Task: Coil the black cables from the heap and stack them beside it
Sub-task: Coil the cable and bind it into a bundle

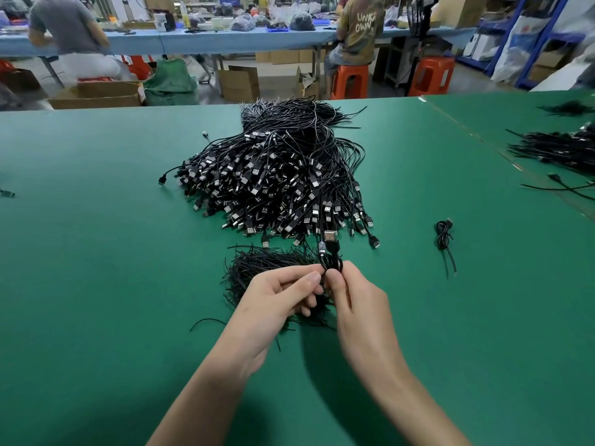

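Black cable [331,260] in a small coil, middle of frame, just below the heap [277,175] | left hand [280,296] pinches it, fingers curled | right hand [357,304] pinches it too | tied cable [442,235] lies at right

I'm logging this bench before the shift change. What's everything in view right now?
cable heap: one, black, table centre.
held cable: one, black, partly coiled, in front of the cable heap, in both hands' grip.
coiled cable: one, black, right of the cable heap.
thin strands pile: one, black, beneath the hands.
further cable piles: several, black, far right.
table: one, green.
stools: two, orange, behind the table.
cardboard boxes: several, brown, on the floor.
people: two, seated at the back.
left hand: pinches the held cable.
right hand: pinches it too.
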Demonstrator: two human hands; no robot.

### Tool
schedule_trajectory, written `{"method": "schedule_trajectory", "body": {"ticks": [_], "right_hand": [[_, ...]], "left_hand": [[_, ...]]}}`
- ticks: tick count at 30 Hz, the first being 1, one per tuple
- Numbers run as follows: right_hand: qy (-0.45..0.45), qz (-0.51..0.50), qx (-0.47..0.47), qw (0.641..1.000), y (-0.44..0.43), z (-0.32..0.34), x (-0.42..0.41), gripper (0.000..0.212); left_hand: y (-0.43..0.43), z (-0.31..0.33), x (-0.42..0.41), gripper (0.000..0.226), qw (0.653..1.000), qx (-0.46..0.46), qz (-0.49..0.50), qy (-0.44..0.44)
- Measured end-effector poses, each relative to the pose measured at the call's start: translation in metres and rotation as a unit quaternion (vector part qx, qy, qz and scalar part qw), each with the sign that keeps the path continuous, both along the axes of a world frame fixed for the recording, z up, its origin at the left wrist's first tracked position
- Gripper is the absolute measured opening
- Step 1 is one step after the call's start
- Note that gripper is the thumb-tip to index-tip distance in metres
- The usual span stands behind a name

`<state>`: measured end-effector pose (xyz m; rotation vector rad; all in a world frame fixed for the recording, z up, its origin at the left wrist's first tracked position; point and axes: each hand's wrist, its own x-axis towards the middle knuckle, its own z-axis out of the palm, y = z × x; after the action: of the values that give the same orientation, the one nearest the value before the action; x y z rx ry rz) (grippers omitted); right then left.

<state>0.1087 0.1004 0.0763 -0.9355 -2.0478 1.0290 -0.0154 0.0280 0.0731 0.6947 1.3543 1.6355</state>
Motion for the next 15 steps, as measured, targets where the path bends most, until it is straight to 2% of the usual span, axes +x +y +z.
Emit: {"method": "schedule_trajectory", "body": {"ticks": [3,9,15], "right_hand": [[-0.013,0.012,-0.007,1.0,0.003,0.0,0.004,0.036],[-0.006,0.061,-0.046,0.997,0.01,0.004,0.01,0.037],[-0.008,0.059,-0.087,0.994,0.007,0.005,0.009,0.038]], "left_hand": [[-0.004,-0.002,0.001,0.028,1.0,-0.005,-0.005,-0.03],[-0.007,-0.006,0.001,0.027,0.999,0.007,-0.018,-0.044],[-0.009,-0.009,-0.001,0.03,0.997,0.014,-0.054,-0.058]]}}
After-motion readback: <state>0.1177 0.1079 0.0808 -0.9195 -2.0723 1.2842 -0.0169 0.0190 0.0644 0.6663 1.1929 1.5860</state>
